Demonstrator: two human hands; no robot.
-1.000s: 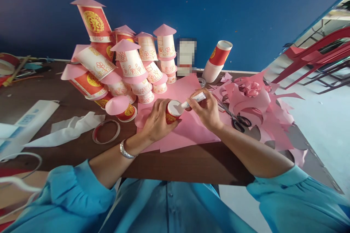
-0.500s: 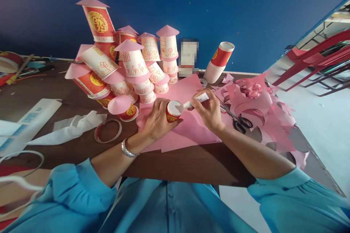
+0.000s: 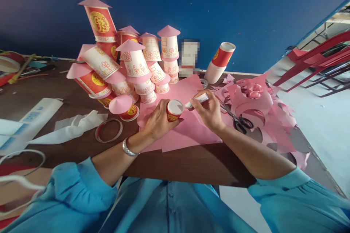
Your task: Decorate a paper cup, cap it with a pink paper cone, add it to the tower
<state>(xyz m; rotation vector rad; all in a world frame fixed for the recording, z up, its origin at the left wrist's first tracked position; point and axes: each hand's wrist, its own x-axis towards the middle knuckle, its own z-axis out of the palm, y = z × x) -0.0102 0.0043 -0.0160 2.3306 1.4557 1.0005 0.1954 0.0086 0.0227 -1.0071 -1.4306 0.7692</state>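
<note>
My left hand [image 3: 158, 120] is wrapped round a red paper cup [image 3: 172, 116] with gold print, its white round end facing up. In my right hand [image 3: 210, 111] is a white glue stick [image 3: 201, 99], pinched between thumb and fingers. The stick's tip points at the cup's rim, with a small gap between them. Both hands are above sheets of pink paper [image 3: 191, 131] on the brown table. Left of the cup stand several paper-cup towers [image 3: 133, 63] with pink cone tops, some with drawn flowers.
Black-handled scissors [image 3: 243, 123] lie right of my right hand beside pink paper scraps [image 3: 270, 116]. A stack of cups [image 3: 218, 63] leans near the blue wall. To the left are a tape roll [image 3: 108, 130], crumpled white tissue [image 3: 71, 127] and a white power strip [image 3: 30, 123].
The glue stick's tip has come away from the cup's rim, leaving a small gap. Both hands keep their grip and have hardly moved.
</note>
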